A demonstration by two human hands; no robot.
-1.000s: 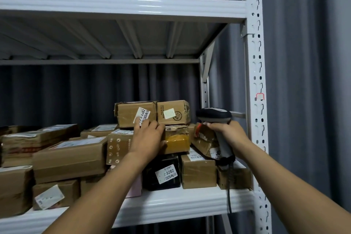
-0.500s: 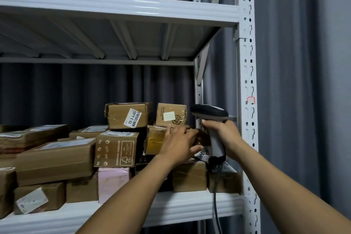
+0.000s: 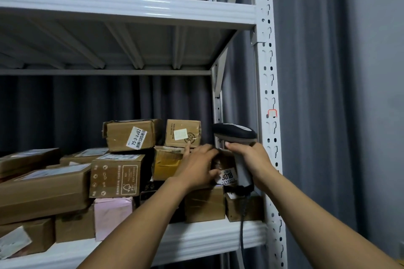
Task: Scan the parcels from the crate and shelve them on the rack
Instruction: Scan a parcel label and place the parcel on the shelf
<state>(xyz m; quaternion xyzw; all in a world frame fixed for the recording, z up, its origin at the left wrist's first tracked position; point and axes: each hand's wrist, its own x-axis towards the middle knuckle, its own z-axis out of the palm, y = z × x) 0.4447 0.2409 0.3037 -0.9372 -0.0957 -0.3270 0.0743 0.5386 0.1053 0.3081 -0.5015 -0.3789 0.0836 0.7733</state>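
My left hand (image 3: 197, 167) rests on a small brown parcel (image 3: 226, 169) with a white label reading 3018, on top of the stack at the right end of the rack shelf (image 3: 196, 240). Its fingers wrap the parcel's left side. My right hand (image 3: 251, 157) grips the handle of a grey and black barcode scanner (image 3: 235, 132), held upright just right of that parcel, its cable hanging down. Cardboard parcels are piled on the shelf, including one labelled 75-3-3302 (image 3: 131, 134) on top.
The rack's white perforated upright (image 3: 267, 94) stands close to the right of the scanner. An upper shelf beam (image 3: 131, 8) runs overhead. A pink parcel (image 3: 113, 216) and brown boxes fill the shelf to the left. Grey curtains hang behind and to the right.
My left hand has shifted right from the middle parcels onto the 3018 parcel beside the scanner. The view has moved slightly right and closer; the scanner stays in my right hand.
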